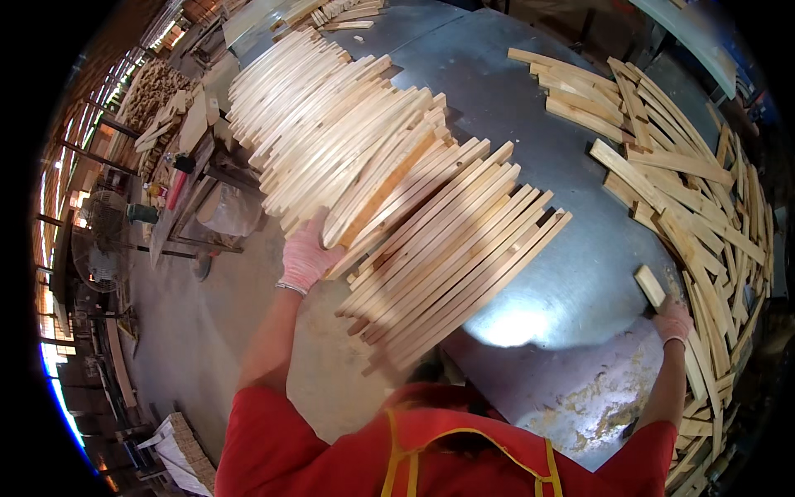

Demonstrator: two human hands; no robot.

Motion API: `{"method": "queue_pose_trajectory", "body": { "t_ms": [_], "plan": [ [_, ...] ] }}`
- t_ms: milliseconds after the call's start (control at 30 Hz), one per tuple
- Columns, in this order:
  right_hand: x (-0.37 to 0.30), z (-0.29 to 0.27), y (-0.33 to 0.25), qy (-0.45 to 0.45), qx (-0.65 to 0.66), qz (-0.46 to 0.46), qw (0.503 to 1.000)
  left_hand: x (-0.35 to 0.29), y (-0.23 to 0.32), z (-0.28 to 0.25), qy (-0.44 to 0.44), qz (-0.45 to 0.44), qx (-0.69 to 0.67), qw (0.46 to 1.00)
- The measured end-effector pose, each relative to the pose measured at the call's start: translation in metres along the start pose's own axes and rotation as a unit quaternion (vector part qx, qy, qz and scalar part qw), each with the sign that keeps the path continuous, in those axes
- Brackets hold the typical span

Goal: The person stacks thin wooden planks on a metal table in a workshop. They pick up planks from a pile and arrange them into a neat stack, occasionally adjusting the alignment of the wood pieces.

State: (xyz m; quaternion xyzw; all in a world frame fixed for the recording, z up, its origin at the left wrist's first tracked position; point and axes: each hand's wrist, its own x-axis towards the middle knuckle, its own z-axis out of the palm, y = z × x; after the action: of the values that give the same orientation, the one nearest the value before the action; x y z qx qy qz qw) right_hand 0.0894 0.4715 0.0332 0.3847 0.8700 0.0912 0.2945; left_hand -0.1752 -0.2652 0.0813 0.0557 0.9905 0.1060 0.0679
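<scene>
While a person in red, yellow-trimmed clothing (422, 427) works at a smooth grey metal tabletop (472, 58), the left hand (305, 258), in a pale pink glove, rests against the ends of a long row of slim, pale wooden strips (364, 137) along the tabletop's left edge; its thumb and fingers sit apart, though whether they clamp any strip cannot be told. At the tabletop's right side, the similarly gloved right hand (673, 321) has its fingers clamped on a pale wooden piece (649, 284), beside a jumbled pile of wooden strips (700, 222). A round caged fan (101, 240) stands left of the tabletop.
</scene>
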Motion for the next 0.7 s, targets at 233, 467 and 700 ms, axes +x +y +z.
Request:
{"method": "queue_pose_trajectory", "body": {
  "t_ms": [233, 467, 700],
  "plan": [
    [-0.064, -0.009, -0.105, 0.036, 0.387, -0.109, 0.915, 0.010, -0.006, -0.003, 0.004, 0.032, 0.110, 0.993],
    [-0.114, 0.016, -0.284, 0.012, 0.563, -0.096, 0.821, -0.104, 0.100, 0.079, 0.035, 0.300, -0.023, 0.953],
    [-0.103, 0.017, -0.200, 0.045, 0.595, -0.112, 0.795, -0.141, 0.137, 0.114, 0.041, 0.467, -0.058, 0.881]
  ]
}}
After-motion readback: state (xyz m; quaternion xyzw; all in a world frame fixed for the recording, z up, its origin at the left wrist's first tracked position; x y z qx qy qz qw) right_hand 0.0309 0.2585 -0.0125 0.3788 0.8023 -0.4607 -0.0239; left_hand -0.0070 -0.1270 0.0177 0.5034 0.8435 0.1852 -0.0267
